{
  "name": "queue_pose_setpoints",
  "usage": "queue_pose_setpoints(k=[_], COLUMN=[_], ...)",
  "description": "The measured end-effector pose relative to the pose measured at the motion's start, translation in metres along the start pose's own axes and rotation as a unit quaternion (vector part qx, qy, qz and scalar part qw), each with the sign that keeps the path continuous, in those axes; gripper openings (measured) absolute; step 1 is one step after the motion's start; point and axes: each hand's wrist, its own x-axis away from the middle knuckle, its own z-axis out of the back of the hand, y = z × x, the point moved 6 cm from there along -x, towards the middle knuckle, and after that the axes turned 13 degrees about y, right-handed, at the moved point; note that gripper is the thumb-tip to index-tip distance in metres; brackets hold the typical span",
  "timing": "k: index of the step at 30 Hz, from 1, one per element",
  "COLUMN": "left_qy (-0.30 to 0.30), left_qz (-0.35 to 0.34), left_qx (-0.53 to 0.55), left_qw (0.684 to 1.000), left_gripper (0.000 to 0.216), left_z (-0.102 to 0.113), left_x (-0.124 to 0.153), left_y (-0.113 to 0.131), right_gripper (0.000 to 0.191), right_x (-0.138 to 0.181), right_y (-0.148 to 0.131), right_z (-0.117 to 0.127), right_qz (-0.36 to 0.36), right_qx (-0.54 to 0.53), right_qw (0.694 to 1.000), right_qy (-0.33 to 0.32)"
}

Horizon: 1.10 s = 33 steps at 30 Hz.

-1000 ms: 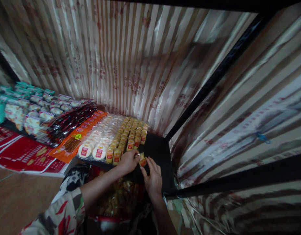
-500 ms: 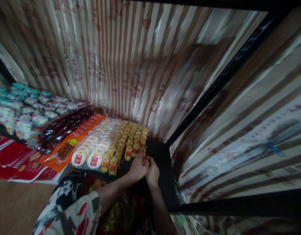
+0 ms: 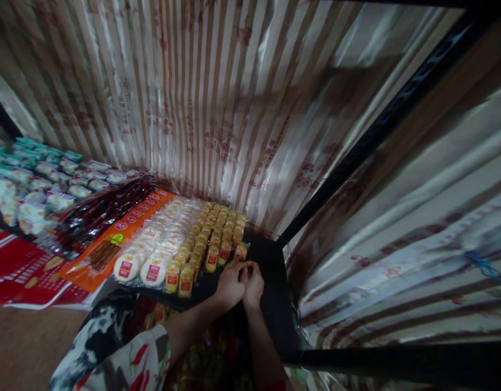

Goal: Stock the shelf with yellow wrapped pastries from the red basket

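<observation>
Both hands shifted farther onto shelf (image 3: 270, 282): left hand (image 3: 229, 282) and right hand (image 3: 253, 282) pinch snack packet (image 3: 241, 251), aligning it beside yellow packet rows (image 3: 217, 233).

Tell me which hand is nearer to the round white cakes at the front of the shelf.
Left. The left hand lies just right of the yellow packets, which separate it from the round white cakes. The right hand presses against the left hand's far side, farther away.
</observation>
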Motion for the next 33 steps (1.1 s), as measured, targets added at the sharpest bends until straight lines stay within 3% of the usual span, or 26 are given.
queue_pose_setpoints(k=[10, 14, 19, 24, 29, 33], left_qy=[0.006, 0.005, -0.009, -0.006, 0.008, 0.005], left_qz=[0.010, 0.024, 0.057, 0.062, 0.028, -0.005], left_qx=[-0.015, -0.011, 0.010, 0.024, -0.010, -0.003], left_qw=[1.000, 1.000, 0.998, 0.998, 1.000, 1.000], left_gripper=[0.040, 0.042, 0.046, 0.044, 0.042, 0.044], left_z=[-0.007, -0.008, -0.014, -0.016, -0.009, -0.001], left_x=[-0.008, -0.008, -0.010, -0.010, 0.003, 0.033], left_y=[-0.011, -0.017, -0.024, -0.027, -0.025, -0.025], right_gripper=[0.020, 0.026, 0.037, 0.038, 0.046, 0.044], right_x=[-0.012, -0.013, -0.011, -0.009, 0.000, 0.023], right_y=[-0.005, 0.000, 0.003, 0.003, -0.002, -0.010], right_z=[-0.022, -0.024, -0.032, -0.033, -0.024, -0.010], right_qz=[0.067, 0.063, 0.069, 0.064, 0.055, 0.070], right_qx=[0.002, -0.032, -0.092, -0.071, -0.042, -0.031], right_qw=[0.998, 0.997, 0.993, 0.995, 0.997, 0.997], right_qy=[0.005, 0.033, 0.003, -0.014, -0.015, -0.015])
